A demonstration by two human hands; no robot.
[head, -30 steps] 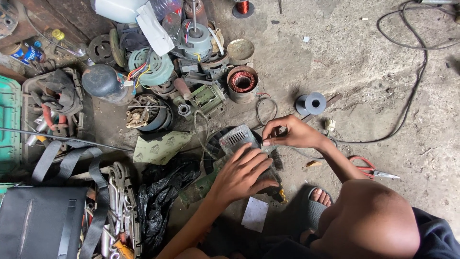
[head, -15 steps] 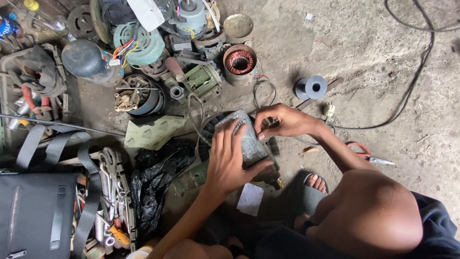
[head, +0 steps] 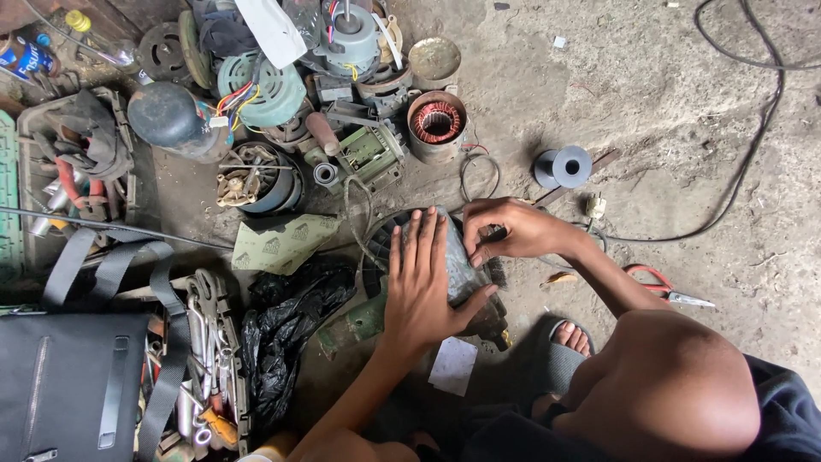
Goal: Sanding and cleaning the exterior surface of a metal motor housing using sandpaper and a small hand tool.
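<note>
Motor housing (head: 462, 261) long axis up-down; left hand (head: 423, 287) flat, fingers spread; right hand (head: 513, 231) gripping top.

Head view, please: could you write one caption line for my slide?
Left hand flat on a grey motor housing, right hand at its edge, amid motor parts on the floor.

Upper centre: copper-wound stator (head: 437, 122), round metal lid (head: 434, 60). Right of centre: grey spool (head: 564, 166), red-handled scissors (head: 660, 286). Lower left: black bag (head: 68, 385), spanners (head: 209, 342), black plastic sack (head: 286, 321).
</note>
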